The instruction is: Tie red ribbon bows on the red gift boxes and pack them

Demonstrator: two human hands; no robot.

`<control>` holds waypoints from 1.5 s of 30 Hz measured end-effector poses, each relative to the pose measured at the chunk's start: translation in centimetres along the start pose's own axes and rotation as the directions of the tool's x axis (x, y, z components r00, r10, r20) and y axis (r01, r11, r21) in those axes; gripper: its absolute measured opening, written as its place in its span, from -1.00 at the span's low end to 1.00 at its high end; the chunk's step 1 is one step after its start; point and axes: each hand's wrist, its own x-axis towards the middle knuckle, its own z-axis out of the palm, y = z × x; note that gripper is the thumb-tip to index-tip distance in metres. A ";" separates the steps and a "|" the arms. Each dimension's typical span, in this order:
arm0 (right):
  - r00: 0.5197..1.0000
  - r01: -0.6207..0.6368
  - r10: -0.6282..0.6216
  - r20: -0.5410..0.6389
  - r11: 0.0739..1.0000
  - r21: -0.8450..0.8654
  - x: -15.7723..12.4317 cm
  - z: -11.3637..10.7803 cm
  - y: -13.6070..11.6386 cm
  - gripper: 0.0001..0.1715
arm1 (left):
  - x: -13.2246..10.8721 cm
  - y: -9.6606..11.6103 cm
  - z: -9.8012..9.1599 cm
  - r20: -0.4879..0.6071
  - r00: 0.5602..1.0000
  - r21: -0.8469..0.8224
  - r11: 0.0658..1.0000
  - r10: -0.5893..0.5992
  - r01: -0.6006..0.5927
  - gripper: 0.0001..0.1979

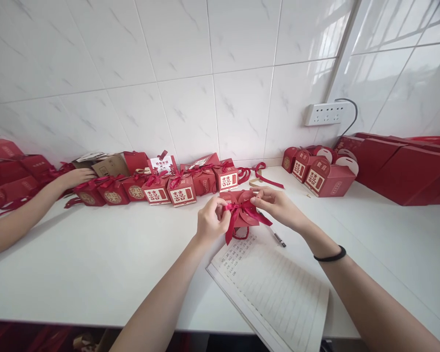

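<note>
A small red gift box (242, 215) stands on the white table (95, 264) in front of me, at the top edge of a lined sheet. A red ribbon (238, 217) is wound round its top. My left hand (210, 220) pinches the ribbon on the box's left side. My right hand (275, 203) pinches the ribbon's other end at the box's upper right. A black band sits on my right wrist.
A row of finished red boxes (168, 188) lines the tiled wall. Open red boxes (322, 176) and flat red bags (407, 166) lie at the right. A pen (278, 239) lies by the lined sheet (275, 288). Another person's hand (75, 177) reaches the boxes at the left.
</note>
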 end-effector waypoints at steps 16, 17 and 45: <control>0.995 -0.086 0.091 -0.052 0.993 0.082 0.2 0.1 0.2 -0.49 | 0.8 0.7 -0.3 0.179 0.904 -0.075 0.911 -0.388 0.406 -0.68; 0.995 -0.086 0.091 -0.051 0.992 0.091 0.2 0.1 0.2 -0.49 | 0.9 0.8 -0.2 0.184 0.907 -0.067 0.915 -0.380 0.397 -0.69; 1.000 -0.011 0.011 0.000 0.975 0.222 0.7 -0.3 1.6 -0.41 | 0.2 0.2 0.5 0.140 0.929 -0.016 0.937 -0.343 0.349 -0.72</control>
